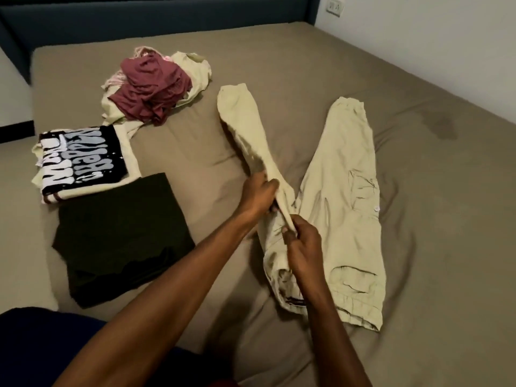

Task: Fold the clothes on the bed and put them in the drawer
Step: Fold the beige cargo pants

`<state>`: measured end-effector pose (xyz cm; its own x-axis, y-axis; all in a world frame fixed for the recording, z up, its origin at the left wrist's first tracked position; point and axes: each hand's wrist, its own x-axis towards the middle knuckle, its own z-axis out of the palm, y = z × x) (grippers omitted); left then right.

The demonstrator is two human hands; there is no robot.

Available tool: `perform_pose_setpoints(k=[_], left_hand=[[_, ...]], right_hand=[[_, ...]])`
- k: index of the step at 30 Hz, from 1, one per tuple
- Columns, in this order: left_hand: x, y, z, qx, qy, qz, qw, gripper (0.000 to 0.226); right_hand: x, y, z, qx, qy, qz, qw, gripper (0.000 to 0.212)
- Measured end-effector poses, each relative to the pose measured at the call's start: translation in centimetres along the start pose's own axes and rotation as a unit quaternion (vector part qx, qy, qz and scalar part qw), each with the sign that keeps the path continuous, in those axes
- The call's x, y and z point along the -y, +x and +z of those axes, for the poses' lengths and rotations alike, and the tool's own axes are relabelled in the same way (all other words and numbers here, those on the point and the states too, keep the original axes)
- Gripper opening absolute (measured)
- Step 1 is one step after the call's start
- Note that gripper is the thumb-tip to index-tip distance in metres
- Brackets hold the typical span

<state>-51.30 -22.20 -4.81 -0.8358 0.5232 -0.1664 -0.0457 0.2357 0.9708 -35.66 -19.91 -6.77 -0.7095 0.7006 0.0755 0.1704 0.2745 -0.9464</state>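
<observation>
We begin with the bed [279, 51], its taupe sheet filling nearly the whole frame, a dark blue headboard [167, 18] running along the top edge.

Right of centre lie the beige cargo trousers [343, 213], legs splayed in a V toward the top of the frame and the waistband nearest us at lower centre. One leg rests flat on the sheet; the other is lifted and twisted, probably because we are straightening it before laying one leg over the other.

In the lower left sits a folded dark garment [120, 236], and just above it a folded shirt with a black-and-white print [83, 160]. We judge these finished and set aside at the left so the middle of the bed stays free for working.

In the upper left of centre is a loose heap of unfolded clothes [150, 88], maroon over pale pieces, still waiting.

Our left hand [259, 196], at the frame's centre, has its fingers curled round the lifted leg. Our right hand [303, 247], just below it, pinches the same fabric near the crotch seam. The two grips sit close together, likely to pull the cloth taut.

No drawer appears in view.
</observation>
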Motion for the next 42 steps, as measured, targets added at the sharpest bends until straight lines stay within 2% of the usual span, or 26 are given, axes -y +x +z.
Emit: perform_pose_setpoints(k=[2,4,6,9,11,14,15,17,19,20,23,25,27,30,32,34,36,39,42], left_hand=[[-1.8,0.9,5.1,0.031,0.100,0.065,0.992,0.024],[-2.5,0.8,10.7,0.066,0.211,0.133,0.966,0.031],[-2.5,-0.7,15.7,0.129,0.307,0.179,0.926,0.037],[-0.7,-2.6,20.0,0.179,0.410,0.227,0.865,0.032],[1.5,-2.9,20.1,0.156,0.417,0.265,0.855,0.034],[4.9,-3.4,17.2,0.086,0.399,0.306,0.860,0.019],[5.8,-3.8,15.7,0.055,0.404,0.291,0.865,0.019],[7.4,-5.2,12.2,-0.033,0.392,0.259,0.882,0.023],[8.4,-7.0,8.9,-0.098,0.380,0.204,0.897,0.029],[8.9,-7.8,7.8,-0.104,0.377,0.162,0.906,0.037],[9.5,-9.9,7.2,-0.017,0.367,0.013,0.930,0.067],[9.8,-10.5,7.6,0.043,0.362,-0.028,0.931,0.078],[10.1,-11.0,8.0,0.071,0.335,-0.036,0.939,0.082],[10.9,-11.3,8.1,0.100,0.270,-0.037,0.957,0.079],[10.9,-11.8,7.7,0.106,0.225,-0.049,0.967,0.070],[10.3,-12.6,6.9,0.090,0.220,-0.049,0.970,0.056],[10.7,-13.2,6.1,0.064,0.224,-0.066,0.970,0.050],[11.4,-15.5,4.7,0.066,0.224,-0.092,0.968,0.057],[12.4,-17.6,4.2,0.071,0.244,-0.083,0.964,0.059]], right_hand=[[-1.5,0.5,-4.2,-0.034,0.104,0.047,0.993,0.012],[-3.7,0.3,-8.3,-0.094,0.110,0.067,0.987,0.011],[-7.0,-0.3,-12.2,-0.145,0.009,0.089,0.985,0.007],[-11.2,-1.6,-16.1,-0.129,-0.197,0.185,0.954,0.013],[-12.7,-2.2,-17.5,-0.112,-0.194,0.211,0.951,0.010],[-13.7,-2.4,-17.7,-0.110,-0.153,0.219,0.958,0.012],[-13.7,-2.2,-17.4,-0.119,-0.159,0.217,0.956,0.013],[-13.5,-2.1,-16.4,-0.144,-0.248,0.207,0.935,0.014],[-13.0,-2.2,-14.9,-0.148,-0.377,0.205,0.891,0.033],[-12.8,-2.2,-14.2,-0.148,-0.400,0.215,0.878,0.041],[-12.6,-2.0,-13.1,-0.146,-0.388,0.247,0.876,0.044],[-12.5,-1.9,-13.3,-0.141,-0.364,0.271,0.880,0.043],[-12.1,-2.2,-13.7,-0.127,-0.359,0.285,0.880,0.041],[-12.1,-3.0,-14.5,-0.106,-0.323,0.258,0.904,0.036],[-11.8,-4.0,-14.9,-0.109,-0.239,0.216,0.940,0.029],[-11.0,-5.7,-14.9,-0.134,-0.162,0.184,0.960,0.028],[-10.7,-7.6,-14.4,-0.116,-0.154,0.153,0.969,0.037],[-10.7,-11.4,-13.0,-0.088,-0.150,0.124,0.977,0.058],[-11.7,-13.5,-12.0,-0.088,-0.201,0.111,0.969,0.063]])
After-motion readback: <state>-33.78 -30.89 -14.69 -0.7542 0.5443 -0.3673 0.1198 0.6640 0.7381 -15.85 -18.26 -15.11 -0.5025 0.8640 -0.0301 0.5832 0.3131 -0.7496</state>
